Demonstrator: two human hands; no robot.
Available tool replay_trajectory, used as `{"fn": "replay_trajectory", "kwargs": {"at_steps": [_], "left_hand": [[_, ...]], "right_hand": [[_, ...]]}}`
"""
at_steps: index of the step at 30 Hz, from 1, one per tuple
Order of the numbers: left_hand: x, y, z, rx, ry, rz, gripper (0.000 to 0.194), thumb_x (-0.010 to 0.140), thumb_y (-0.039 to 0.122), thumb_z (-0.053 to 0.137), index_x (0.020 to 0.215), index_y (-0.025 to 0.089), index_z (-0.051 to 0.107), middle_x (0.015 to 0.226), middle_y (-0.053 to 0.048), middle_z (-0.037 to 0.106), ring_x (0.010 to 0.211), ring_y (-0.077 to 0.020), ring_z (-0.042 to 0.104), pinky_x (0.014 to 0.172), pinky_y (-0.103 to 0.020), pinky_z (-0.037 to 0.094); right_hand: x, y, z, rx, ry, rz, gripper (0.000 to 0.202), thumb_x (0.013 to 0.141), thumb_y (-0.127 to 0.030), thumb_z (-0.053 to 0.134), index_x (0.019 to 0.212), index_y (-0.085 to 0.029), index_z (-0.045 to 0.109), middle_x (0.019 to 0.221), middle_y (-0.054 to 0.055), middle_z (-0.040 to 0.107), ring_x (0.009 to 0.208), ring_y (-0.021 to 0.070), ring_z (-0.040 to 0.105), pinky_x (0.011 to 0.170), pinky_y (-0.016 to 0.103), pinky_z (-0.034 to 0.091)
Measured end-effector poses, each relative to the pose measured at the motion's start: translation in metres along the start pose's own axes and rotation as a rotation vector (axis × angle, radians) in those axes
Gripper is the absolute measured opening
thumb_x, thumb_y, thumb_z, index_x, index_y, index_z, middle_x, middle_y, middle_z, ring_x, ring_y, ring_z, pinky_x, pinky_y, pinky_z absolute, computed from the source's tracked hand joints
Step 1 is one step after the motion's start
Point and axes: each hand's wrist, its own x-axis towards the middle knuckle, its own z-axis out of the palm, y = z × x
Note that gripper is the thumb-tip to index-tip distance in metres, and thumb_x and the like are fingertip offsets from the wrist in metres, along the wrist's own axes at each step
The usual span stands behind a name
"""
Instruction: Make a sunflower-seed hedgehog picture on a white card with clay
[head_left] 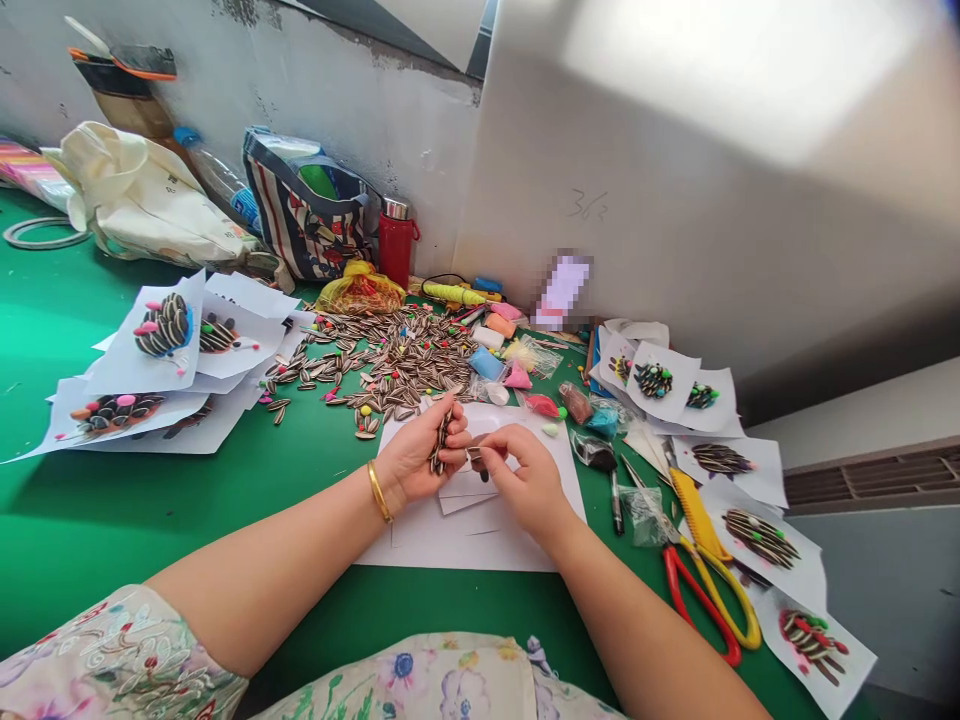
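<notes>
My left hand, with a gold bangle at the wrist, is closed around several striped sunflower seeds. Close beside it, my right hand pinches a small piece between thumb and forefinger; it looks like a sunflower seed. Both hands are above white paper sheets on the green table. Behind them spreads a large heap of sunflower seeds, dotted with small coloured balls. Small packs of coloured clay lie to the right of the heap.
Finished seed-and-clay pictures on paper are stacked at left, with more along the right. Red-and-yellow scissors, a yellow cutter and a black marker lie right of the hands. A red flask and bags stand against the wall.
</notes>
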Motion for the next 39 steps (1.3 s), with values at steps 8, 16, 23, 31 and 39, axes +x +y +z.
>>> {"fn": "replay_trajectory", "kwargs": {"at_steps": [8, 16, 23, 31, 39], "left_hand": [[0.007, 0.013, -0.008, -0.083, 0.04, 0.045, 0.032, 0.101, 0.036, 0.045, 0.078, 0.015, 0.05, 0.063, 0.005, 0.038, 0.043, -0.0036, 0.038, 0.032, -0.01, 0.027], [0.006, 0.013, -0.008, -0.095, 0.047, 0.042, 0.03, 0.101, 0.035, 0.045, 0.078, 0.015, 0.051, 0.063, 0.005, 0.038, 0.043, -0.0039, 0.037, 0.031, -0.01, 0.027], [0.005, 0.012, -0.007, -0.096, 0.046, 0.04, 0.031, 0.101, 0.034, 0.045, 0.078, 0.015, 0.051, 0.062, 0.005, 0.038, 0.043, -0.0041, 0.038, 0.031, -0.01, 0.028], [0.005, 0.012, -0.006, -0.093, 0.059, 0.045, 0.031, 0.101, 0.034, 0.046, 0.077, 0.015, 0.051, 0.062, 0.005, 0.038, 0.042, -0.004, 0.037, 0.031, -0.01, 0.027], [0.006, 0.012, -0.008, -0.088, 0.057, 0.05, 0.03, 0.1, 0.034, 0.046, 0.077, 0.015, 0.051, 0.063, 0.005, 0.037, 0.043, -0.004, 0.038, 0.032, -0.01, 0.027]], "right_hand": [[-0.003, 0.017, -0.015, -0.11, -0.007, 0.011, 0.01, 0.085, -0.017, 0.063, 0.078, -0.022, 0.067, 0.079, 0.001, 0.061, 0.078, 0.0172, 0.057, 0.072, 0.031, 0.044], [-0.006, 0.026, -0.008, -0.437, -0.054, -0.16, 0.012, 0.086, -0.017, 0.065, 0.079, -0.023, 0.073, 0.078, 0.002, 0.058, 0.078, 0.0177, 0.053, 0.072, 0.033, 0.038], [-0.006, 0.028, -0.007, -0.535, -0.084, -0.198, 0.013, 0.088, -0.019, 0.063, 0.08, -0.023, 0.073, 0.079, 0.002, 0.06, 0.08, 0.0177, 0.052, 0.074, 0.033, 0.034], [-0.005, 0.024, -0.007, -0.664, -0.132, -0.237, 0.016, 0.091, -0.016, 0.06, 0.079, -0.021, 0.071, 0.08, 0.003, 0.062, 0.082, 0.019, 0.05, 0.075, 0.035, 0.031], [-0.004, 0.02, -0.004, -0.769, -0.153, -0.271, 0.015, 0.091, -0.017, 0.061, 0.079, -0.02, 0.069, 0.082, 0.003, 0.063, 0.082, 0.0195, 0.048, 0.075, 0.036, 0.029]]}}
